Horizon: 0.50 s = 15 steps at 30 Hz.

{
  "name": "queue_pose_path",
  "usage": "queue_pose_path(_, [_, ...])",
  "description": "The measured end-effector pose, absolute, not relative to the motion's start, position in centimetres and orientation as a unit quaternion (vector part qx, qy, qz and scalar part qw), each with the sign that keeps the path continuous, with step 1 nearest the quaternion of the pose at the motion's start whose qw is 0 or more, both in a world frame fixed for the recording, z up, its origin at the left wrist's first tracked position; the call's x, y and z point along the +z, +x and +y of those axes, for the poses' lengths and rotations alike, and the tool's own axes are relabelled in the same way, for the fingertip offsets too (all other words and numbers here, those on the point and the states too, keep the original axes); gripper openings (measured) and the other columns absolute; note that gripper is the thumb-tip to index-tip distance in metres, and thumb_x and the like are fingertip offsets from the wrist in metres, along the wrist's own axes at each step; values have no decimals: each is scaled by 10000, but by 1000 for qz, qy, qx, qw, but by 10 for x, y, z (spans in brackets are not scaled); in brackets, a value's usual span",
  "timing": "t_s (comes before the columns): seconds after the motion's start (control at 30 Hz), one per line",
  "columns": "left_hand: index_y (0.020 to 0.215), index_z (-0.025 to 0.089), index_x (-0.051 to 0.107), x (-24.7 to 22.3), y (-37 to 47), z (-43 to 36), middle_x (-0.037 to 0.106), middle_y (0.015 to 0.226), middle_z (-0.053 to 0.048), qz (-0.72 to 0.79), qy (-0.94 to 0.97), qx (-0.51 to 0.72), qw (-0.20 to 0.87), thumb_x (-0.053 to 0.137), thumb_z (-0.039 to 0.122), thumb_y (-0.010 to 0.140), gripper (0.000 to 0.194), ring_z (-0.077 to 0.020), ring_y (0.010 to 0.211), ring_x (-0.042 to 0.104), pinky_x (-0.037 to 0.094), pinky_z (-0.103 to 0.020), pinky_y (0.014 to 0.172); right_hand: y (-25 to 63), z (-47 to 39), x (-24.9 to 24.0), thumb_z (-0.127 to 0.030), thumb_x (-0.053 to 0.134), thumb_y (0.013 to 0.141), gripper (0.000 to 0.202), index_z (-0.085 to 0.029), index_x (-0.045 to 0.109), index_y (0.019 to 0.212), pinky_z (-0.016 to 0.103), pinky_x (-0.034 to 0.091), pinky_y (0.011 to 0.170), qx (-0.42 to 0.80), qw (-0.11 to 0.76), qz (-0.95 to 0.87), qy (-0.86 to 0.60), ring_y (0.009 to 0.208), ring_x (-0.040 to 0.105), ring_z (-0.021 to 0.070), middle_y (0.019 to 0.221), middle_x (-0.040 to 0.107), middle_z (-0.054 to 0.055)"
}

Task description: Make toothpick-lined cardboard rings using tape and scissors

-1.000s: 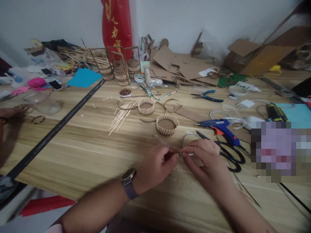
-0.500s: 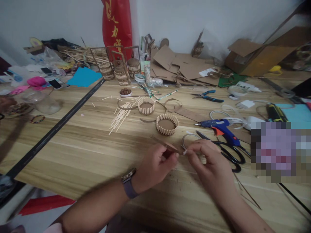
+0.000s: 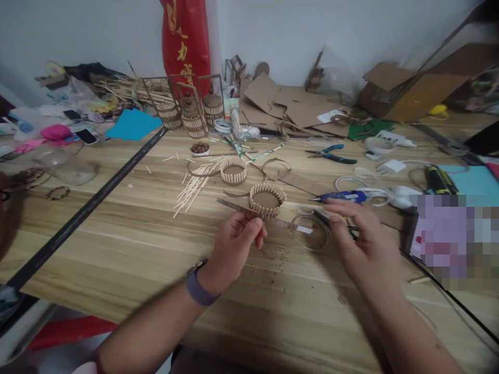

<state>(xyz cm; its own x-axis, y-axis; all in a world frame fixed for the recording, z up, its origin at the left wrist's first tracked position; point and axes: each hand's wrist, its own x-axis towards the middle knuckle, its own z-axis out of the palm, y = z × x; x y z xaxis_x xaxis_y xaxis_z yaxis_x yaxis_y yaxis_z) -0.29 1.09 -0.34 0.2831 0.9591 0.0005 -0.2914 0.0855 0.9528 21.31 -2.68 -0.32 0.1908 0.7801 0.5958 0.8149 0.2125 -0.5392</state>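
Observation:
My left hand point(image 3: 237, 241) pinches a thin brown strip point(image 3: 230, 205) between thumb and fingers; the strip points up to the left and also runs right, toward a small white label on a clear ring-shaped roll point(image 3: 311, 246). My right hand point(image 3: 360, 239) hovers over the scissors and the blue glue gun point(image 3: 345, 197), thumb and fingertips close together; what they hold, if anything, is too small to tell. Just beyond my left hand sits a round brown base ringed with short sticks point(image 3: 267, 200). A second stick ring point(image 3: 233, 171) is behind it.
Loose sticks point(image 3: 191, 189) lie left of the rings. Blue-handled pliers point(image 3: 333, 154), a bowl of brown beads point(image 3: 200, 149) and small stick baskets point(image 3: 194, 124) stand farther back. Cardboard point(image 3: 304, 109) lies by the wall. At the far left, part of another person's hand shows.
My right hand has moved right, away from my left hand, and now covers part of the glue gun and scissors. My left hand has shifted slightly left, showing more of the strip and the clear roll.

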Motion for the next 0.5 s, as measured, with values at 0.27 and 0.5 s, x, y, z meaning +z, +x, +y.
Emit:
queue_pose_path(0.27, [809,171,540,-3,-2,12,574,649,30,324,483,488,651,578,397,869,237,-78,529,493,396,-212,525,186,-35,0,-253,517,958,178,-227,637,829,334,473,693,124,375,-754,-524,718,621,175,745,678,14])
queue_pose_path(0.5, [866,151,614,-5,-3,-1,621,752,-8,345,619,375,597,663,339,825,199,-116,680,557,437,-222,620,176,-41,-1,-194,529,944,121,-237,583,844,333,428,722,80,398,-756,-514,686,585,159,715,628,-26])
